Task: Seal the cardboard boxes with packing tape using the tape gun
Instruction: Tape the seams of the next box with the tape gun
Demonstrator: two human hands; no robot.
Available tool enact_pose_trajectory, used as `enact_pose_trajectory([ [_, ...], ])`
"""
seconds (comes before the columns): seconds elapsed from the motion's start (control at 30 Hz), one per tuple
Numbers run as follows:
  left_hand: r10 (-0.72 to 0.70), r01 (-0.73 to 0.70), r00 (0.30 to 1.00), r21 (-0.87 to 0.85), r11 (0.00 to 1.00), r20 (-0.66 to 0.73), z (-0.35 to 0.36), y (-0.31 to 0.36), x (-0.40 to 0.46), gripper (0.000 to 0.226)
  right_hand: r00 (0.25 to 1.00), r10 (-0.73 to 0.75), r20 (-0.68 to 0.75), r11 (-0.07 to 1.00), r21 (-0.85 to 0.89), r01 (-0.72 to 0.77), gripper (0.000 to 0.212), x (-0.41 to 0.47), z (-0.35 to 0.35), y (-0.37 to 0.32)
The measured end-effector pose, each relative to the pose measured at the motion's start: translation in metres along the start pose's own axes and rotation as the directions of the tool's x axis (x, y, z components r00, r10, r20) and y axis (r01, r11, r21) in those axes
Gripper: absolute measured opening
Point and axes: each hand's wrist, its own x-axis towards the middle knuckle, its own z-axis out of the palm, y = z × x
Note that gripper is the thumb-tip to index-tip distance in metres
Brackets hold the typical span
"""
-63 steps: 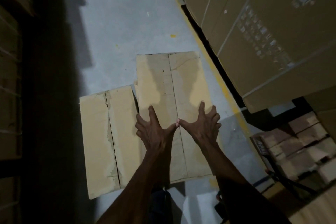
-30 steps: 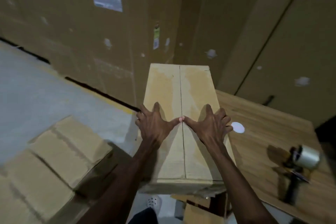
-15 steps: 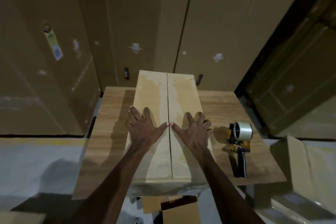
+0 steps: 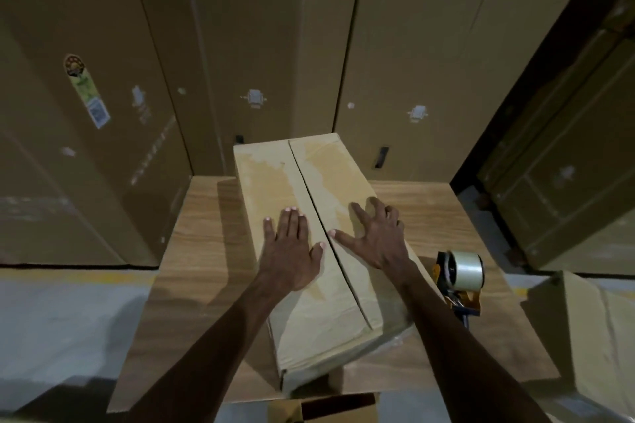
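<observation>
Wood-grain tabletop (image 4: 206,285) carries everything I need at a height where I can lean my weight on it. Nearest me, my left hand (image 4: 292,251) lies flat with fingers straight on the left flap, and my right hand (image 4: 374,237) spreads its fingers wide on the right flap; neither grips anything, both just press so the flaps stay level. Between them runs the untaped seam (image 4: 330,244) of the cardboard box (image 4: 309,319), lying a little askew on the table. Just right of my right forearm waits the tape gun (image 4: 460,278), within easy reach, untouched. Beyond stand tall stacked cartons (image 4: 257,45).
</observation>
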Motion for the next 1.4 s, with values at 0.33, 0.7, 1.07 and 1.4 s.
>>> enact_pose_trajectory([
  [0.33,0.091,-0.090,0.996,-0.045,0.995,0.023,-0.013,0.019,0.014,0.068,0.993,0.118,0.011,0.922,0.370,-0.114,0.080,-0.009,-0.017,0.051],
  [0.7,0.079,-0.079,0.997,-0.034,0.996,0.000,0.004,0.031,0.021,0.075,0.752,0.658,0.048,0.653,0.461,-0.601,0.082,-0.142,0.041,0.208],
  [1.07,0.038,-0.048,0.992,-0.085,0.995,-0.121,0.008,0.031,0.015,0.073,0.615,0.638,0.464,0.144,0.713,-0.687,0.018,-0.129,0.111,0.217],
  [1.4,0.046,-0.069,0.983,-0.126,0.990,-0.176,0.009,0.029,0.014,0.082,0.680,0.584,0.444,0.172,0.751,-0.637,0.017,-0.091,0.119,0.253],
])
